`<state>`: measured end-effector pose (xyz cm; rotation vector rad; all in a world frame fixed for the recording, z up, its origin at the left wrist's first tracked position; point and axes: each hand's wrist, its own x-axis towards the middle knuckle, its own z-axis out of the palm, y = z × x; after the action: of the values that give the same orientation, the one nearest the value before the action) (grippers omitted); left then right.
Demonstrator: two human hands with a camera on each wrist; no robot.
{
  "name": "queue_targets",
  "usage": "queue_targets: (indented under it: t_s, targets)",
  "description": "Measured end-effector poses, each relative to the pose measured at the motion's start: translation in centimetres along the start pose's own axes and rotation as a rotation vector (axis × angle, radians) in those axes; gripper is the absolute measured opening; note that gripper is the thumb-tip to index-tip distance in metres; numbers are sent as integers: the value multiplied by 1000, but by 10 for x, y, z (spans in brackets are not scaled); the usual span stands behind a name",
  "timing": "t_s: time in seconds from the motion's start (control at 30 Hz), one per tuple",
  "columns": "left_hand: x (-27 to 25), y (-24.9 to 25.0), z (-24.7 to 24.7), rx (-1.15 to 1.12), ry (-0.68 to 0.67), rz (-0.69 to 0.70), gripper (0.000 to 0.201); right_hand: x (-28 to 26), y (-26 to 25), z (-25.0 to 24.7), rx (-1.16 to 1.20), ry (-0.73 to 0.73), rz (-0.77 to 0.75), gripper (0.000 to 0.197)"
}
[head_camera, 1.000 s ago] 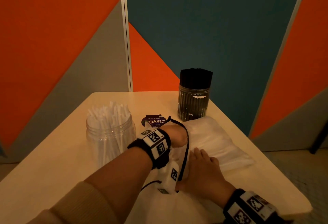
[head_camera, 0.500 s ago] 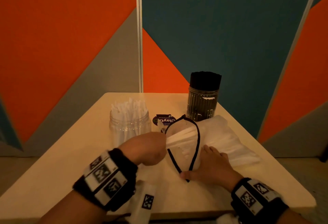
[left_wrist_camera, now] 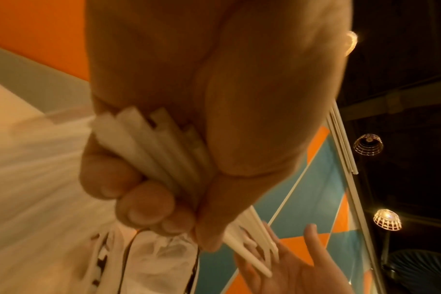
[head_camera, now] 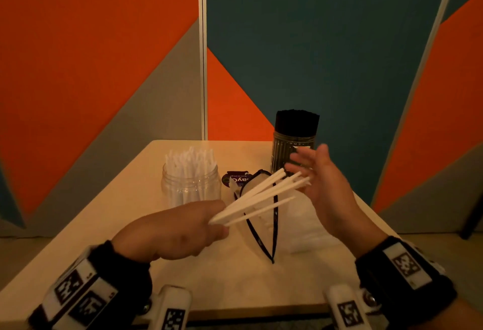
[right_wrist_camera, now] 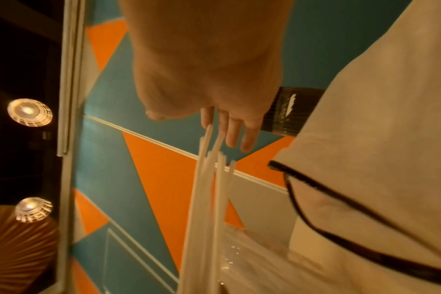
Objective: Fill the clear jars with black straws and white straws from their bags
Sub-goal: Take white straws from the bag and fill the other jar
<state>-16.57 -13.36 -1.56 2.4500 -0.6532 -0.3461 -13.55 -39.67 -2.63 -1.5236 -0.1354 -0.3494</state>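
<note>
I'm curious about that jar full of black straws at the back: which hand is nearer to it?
The right hand is raised just in front of the jar of black straws; the left hand is well short, gripping white straws.

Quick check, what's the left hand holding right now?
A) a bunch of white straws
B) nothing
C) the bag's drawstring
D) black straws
A: the left hand grips a fanned bunch of white straws by one end, their tips pointing toward the open right hand.
</note>
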Motion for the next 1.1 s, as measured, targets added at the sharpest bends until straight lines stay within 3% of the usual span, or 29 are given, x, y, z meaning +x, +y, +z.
queue_targets:
  t_s: [0.1,0.23,0.37,0.43,0.57,0.67,0.73,0.8,0.93,1.03,1.1]
  targets:
    - [10,11,5,-35,-40,73,2,-2,-16,14,-81,-31,-73,62]
    - [26,21,11,87,-55,31,12,-4,-11,25,-296,33,-306,41]
    - [41,26,18,191,107,46,12,-1,-1,20,-463,19,-357,37]
    - [43,25,21,265,168,46,12,0,1,9,-630,-60,-350,39]
    - [40,25,24,583,289,72,18,2,-10,-16,-1068,-388,-417,71]
    - [41,33,25,774,422,197,18,-3,-11,-11,-1168,-617,-318,69]
    - [40,41,24,886,427,258,9,-5,-3,-5,-1231,-687,-205,56]
    - [39,46,21,970,450,307,10,-8,3,-3,-1193,-665,-143,47]
    - [39,47,18,1014,525,322,11,-14,12,-3,-1139,-581,-156,44]
    - [30,44,4,936,647,243,9,-15,13,-8,-1065,-491,-135,32]
    - [21,40,-10,767,665,206,13,-16,11,-10,-977,-448,-100,26]
